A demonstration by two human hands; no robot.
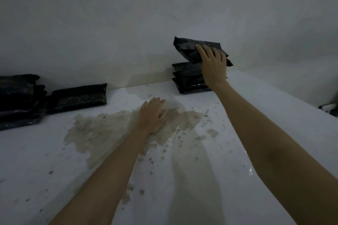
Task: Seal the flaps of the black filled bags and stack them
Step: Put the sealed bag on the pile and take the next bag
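A white table (256,115) meets a pale wall. The right hand (213,64), arm outstretched, grips a tilted black bag (184,45) above the stack (188,78); the left hand (152,115) rests flat, fingers relaxed, well apart from it.

The scene is dimly lit, with a grey-blue cast and soft, grainy detail throughout. Faint shadows of the arms are cast on the glossy table (256,115), and a small glare spot is seen near its right edge; the black bags (78,97) are rendered almost without detail. Wide-angle distortion is seen at the borders, where the table edge is bent, and the far right corner is blurred.
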